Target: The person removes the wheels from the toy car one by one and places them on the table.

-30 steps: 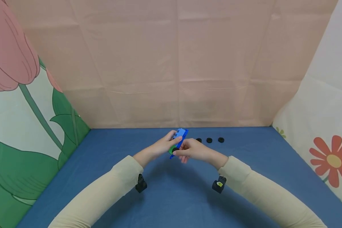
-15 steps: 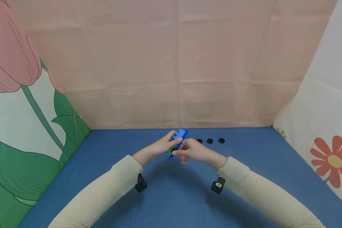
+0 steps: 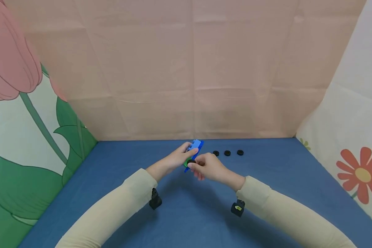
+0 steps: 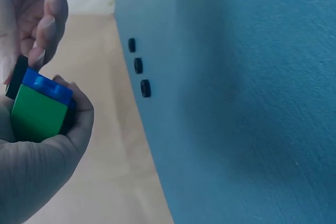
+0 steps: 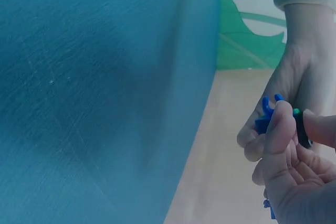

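Note:
In the head view my left hand grips a toy built of blue and green bricks, held tilted above the table. A green brick and a studded blue piece show at its end in the left wrist view. Between thumb and fingers, my right hand pinches a black toy wheel at the toy's near side. Blue hooks stick out past my fingers in the right wrist view. Whether the wheel sits on an axle is hidden.
Three more black wheels lie in a row on the blue tabletop, to the right of my hands near the back edge. A beige cloth wall rises behind, with flower-printed panels at both sides.
My right hand has shifted slightly down, and more of the black wheel shows. The left hand keeps its hold on the brick toy, almost unmoved.

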Demonstrator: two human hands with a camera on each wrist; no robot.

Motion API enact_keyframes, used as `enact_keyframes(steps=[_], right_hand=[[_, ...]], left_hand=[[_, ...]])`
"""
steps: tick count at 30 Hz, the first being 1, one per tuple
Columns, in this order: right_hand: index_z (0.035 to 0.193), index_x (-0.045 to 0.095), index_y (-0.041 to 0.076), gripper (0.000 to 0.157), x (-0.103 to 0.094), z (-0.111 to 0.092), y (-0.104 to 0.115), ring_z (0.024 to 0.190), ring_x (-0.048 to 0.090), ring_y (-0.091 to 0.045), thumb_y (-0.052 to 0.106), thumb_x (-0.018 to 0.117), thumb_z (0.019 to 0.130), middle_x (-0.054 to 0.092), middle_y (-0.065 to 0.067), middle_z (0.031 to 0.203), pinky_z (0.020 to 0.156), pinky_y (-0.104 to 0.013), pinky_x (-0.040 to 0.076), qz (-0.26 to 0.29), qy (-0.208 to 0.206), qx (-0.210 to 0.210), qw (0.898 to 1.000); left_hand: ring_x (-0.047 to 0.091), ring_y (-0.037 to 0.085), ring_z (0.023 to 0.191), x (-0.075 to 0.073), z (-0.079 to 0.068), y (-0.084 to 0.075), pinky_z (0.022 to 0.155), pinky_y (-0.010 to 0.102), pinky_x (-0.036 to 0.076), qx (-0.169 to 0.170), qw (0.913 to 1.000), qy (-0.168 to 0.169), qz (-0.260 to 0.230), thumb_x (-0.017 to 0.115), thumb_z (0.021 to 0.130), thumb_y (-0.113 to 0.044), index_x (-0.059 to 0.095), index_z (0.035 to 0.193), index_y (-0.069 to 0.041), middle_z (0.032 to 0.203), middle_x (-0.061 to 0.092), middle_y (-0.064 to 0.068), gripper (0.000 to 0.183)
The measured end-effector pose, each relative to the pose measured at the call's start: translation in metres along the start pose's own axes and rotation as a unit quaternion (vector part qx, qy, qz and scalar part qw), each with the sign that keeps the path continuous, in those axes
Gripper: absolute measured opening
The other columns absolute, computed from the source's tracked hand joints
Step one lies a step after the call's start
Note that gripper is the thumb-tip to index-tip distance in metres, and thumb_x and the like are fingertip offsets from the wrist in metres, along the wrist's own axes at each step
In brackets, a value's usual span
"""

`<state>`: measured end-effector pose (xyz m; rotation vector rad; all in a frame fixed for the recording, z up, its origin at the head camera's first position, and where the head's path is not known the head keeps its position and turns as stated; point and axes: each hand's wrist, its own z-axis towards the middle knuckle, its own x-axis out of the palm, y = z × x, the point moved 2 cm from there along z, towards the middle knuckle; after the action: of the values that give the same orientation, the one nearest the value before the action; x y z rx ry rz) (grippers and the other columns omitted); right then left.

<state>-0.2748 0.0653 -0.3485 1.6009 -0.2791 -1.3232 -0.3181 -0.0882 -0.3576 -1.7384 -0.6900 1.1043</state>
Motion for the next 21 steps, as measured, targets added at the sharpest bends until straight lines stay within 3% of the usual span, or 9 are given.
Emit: enact_keyframes(steps=[5, 9, 14, 18, 21], right_hand=[[0.075, 0.067, 0.006, 0.028, -0.002, -0.001, 0.003, 0.05, 0.062, -0.017, 0.023, 0.062, 0.096, 0.064, -0.003, 0.06, 0.056, -0.042, 0.056, -0.009, -0.027, 0.003, 1.0], [0.073, 0.068, 0.007, 0.027, -0.002, -0.001, 0.004, 0.05, 0.063, -0.017, 0.022, 0.064, 0.095, 0.064, -0.001, 0.059, 0.053, -0.031, 0.054, -0.032, -0.042, -0.013, 0.999], [0.071, 0.068, 0.007, 0.028, -0.003, 0.001, 0.003, 0.051, 0.063, -0.016, 0.024, 0.066, 0.093, 0.063, 0.0, 0.057, 0.052, -0.027, 0.052, -0.051, -0.052, -0.019, 0.997], [0.077, 0.069, 0.004, 0.023, -0.004, 0.002, -0.003, 0.055, 0.066, -0.019, 0.025, 0.072, 0.088, 0.067, -0.004, 0.063, 0.055, -0.03, 0.055, 0.038, -0.081, 0.05, 0.995], [0.085, 0.067, 0.001, 0.022, -0.005, 0.002, -0.006, 0.059, 0.069, -0.019, 0.02, 0.077, 0.083, 0.07, -0.009, 0.07, 0.059, -0.033, 0.058, 0.136, -0.113, 0.1, 0.979]], left_hand=[[0.052, 0.025, 0.111, 0.001, 0.002, -0.003, 0.097, 0.044, 0.039, 0.004, 0.9999, -0.008, -0.008, 0.047, 0.1, -0.046, 0.041, 0.133, -0.013, 0.121, 0.055, 0.011, 0.047], [0.051, 0.026, 0.117, 0.002, 0.004, -0.004, 0.102, 0.047, 0.038, 0.0, 0.9998, -0.015, -0.013, 0.048, 0.1, -0.045, 0.041, 0.135, -0.012, 0.127, 0.054, 0.012, 0.049], [0.049, 0.027, 0.121, 0.001, 0.005, -0.003, 0.106, 0.05, 0.035, -0.01, 0.9996, -0.019, -0.02, 0.048, 0.1, -0.045, 0.041, 0.136, -0.012, 0.129, 0.054, 0.012, 0.049], [0.05, 0.027, 0.119, 0.0, 0.006, -0.004, 0.104, 0.05, 0.036, -0.005, 0.9997, -0.011, -0.021, 0.047, 0.1, -0.046, 0.04, 0.137, -0.014, 0.13, 0.053, 0.013, 0.05], [0.049, 0.028, 0.12, -0.001, 0.007, -0.003, 0.104, 0.05, 0.037, -0.003, 0.9997, -0.011, -0.022, 0.047, 0.1, -0.048, 0.038, 0.139, -0.014, 0.135, 0.05, 0.016, 0.052]])
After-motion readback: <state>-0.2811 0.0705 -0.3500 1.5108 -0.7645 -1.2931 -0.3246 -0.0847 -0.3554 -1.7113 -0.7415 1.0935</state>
